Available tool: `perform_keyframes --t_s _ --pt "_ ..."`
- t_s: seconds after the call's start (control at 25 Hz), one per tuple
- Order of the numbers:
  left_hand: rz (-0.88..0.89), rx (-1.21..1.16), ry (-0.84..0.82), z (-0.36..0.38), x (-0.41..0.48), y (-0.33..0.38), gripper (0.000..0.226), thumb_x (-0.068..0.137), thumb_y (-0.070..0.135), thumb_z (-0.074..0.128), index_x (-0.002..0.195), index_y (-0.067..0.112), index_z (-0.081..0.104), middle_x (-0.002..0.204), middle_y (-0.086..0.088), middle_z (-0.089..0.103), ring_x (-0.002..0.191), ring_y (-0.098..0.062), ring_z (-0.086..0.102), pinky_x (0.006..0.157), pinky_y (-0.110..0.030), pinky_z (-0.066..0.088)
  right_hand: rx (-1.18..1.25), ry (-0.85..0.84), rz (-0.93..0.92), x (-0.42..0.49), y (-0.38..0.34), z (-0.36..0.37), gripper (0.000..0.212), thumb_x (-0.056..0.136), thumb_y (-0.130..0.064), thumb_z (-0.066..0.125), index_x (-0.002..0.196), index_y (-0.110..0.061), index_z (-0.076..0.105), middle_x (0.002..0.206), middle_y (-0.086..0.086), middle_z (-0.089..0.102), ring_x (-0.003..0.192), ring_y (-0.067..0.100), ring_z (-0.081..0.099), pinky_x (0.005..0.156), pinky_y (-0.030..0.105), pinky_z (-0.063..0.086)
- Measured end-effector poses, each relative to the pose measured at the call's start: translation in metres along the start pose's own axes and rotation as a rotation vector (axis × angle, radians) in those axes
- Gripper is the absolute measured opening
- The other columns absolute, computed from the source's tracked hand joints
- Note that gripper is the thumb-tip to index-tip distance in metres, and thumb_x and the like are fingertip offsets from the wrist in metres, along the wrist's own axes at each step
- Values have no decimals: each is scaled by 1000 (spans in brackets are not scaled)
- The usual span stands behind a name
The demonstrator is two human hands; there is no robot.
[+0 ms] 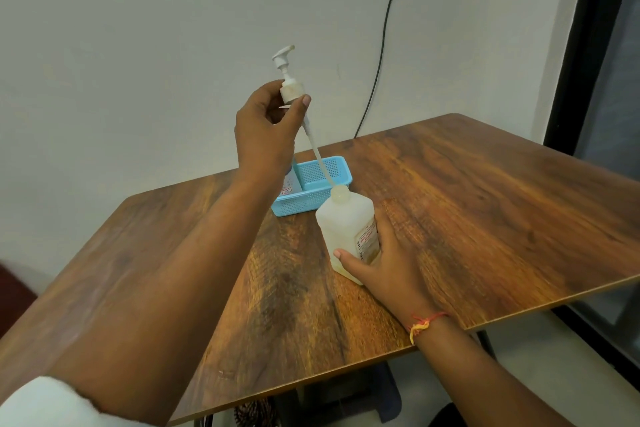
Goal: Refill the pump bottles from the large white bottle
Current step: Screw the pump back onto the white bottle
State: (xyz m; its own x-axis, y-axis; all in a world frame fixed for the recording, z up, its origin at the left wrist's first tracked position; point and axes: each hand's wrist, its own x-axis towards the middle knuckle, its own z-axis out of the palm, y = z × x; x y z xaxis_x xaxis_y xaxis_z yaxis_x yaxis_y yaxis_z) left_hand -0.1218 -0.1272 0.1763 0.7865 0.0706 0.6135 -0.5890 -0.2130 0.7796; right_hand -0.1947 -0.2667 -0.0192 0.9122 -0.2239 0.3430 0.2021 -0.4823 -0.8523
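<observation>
My left hand (268, 128) pinches the collar of a white pump head (289, 80) and holds it high above the table. Its long dip tube (317, 156) slants down towards the open neck of a whitish translucent bottle (343, 229) standing on the wooden table (485, 211). The tube's lower end is at or just above that neck. My right hand (384, 263) grips the lower part of this bottle, thumb across its front. A small labelled bottle (290, 182) stands in the blue basket, mostly hidden by my left wrist.
A light blue perforated basket (311, 191) sits just behind the bottle. A black cable (381, 45) hangs down the white wall. A dark window frame (588, 80) runs along the right. The table's near edge lies close to my right wrist.
</observation>
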Motion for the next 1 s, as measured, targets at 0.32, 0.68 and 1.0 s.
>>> perform_keyframes --t_s 0.32,0.68,1.0 --pt "-126 25 -287 12 -63 -30 31 92 25 74 121 29 64 111 16 70 101 4 64 88 -18 55 19 19 -19 2 2 0 90 77 -66 71 151 -43 24 140 -15 51 126 8 51 93 30 56" --pt "-221 -75 -294 17 -84 -51 21 88 32 76 107 37 67 102 27 69 101 10 64 86 -21 58 24 33 -30 4 1 -1 89 80 -63 71 152 -42 25 139 -15 53 126 8 52 96 33 56" --pt "-184 66 -407 6 -75 -52 18 97 31 64 111 41 66 98 39 62 99 18 60 83 -17 57 17 17 -19 6 5 0 94 77 -68 69 154 -39 23 139 -13 53 125 8 53 92 34 58"
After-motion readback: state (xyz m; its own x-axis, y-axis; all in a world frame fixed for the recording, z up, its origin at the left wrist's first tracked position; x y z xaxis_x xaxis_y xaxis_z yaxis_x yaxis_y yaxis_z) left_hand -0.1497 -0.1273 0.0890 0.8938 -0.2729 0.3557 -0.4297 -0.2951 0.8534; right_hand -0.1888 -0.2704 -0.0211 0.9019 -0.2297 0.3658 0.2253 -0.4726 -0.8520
